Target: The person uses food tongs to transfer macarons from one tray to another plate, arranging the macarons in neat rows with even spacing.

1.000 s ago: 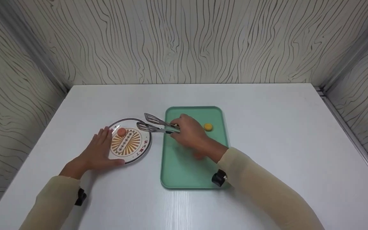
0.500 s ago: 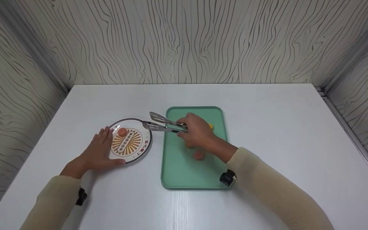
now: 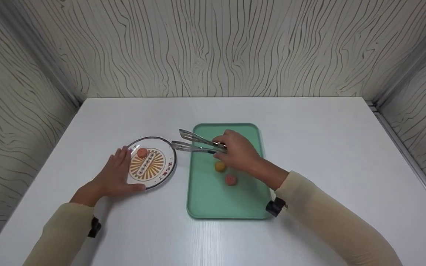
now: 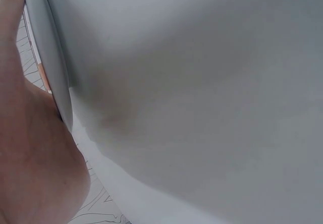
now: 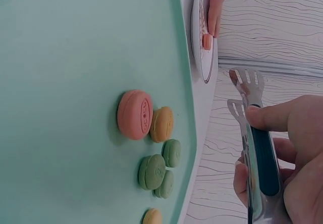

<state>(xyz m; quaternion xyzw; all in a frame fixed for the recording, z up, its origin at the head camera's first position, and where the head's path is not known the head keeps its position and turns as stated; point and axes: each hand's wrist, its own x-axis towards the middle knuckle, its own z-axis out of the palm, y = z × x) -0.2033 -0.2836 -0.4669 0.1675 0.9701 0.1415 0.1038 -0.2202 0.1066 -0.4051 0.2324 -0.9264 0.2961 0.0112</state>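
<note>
On your far left, a side panel (image 3: 9,122) with a wavy line pattern borders the white surface (image 3: 324,140). Your left sleeve (image 3: 59,229) reaches in from the near side, a small black device (image 3: 94,228) at its cuff. Your left hand (image 3: 111,177) lies along the left rim of the plate (image 3: 157,143), fingers straight and thumb spread toward the near rim; it covers part of that side. Toward the plate's upper left, close to your fingertips, sits one coral macaron (image 3: 142,152).

Next come the metal tongs (image 3: 200,144), raised, their two arms apart and their tips pointing left between plate and tray. Your right hand (image 3: 239,151) has its fingers curled round them.

That hand and wrist block part of the green tray (image 3: 205,199) from the head view. Inside it, a yellow macaron (image 3: 220,166) and a second coral macaron (image 3: 230,180) sit close together in the open. Your right wrist view shows what your hand hides: three green macarons (image 5: 152,172) bunched near one side, and another yellow macaron (image 5: 152,217) cut off by the frame. Your right sleeve (image 3: 338,218) crosses the surface to the right of the tray.
</note>
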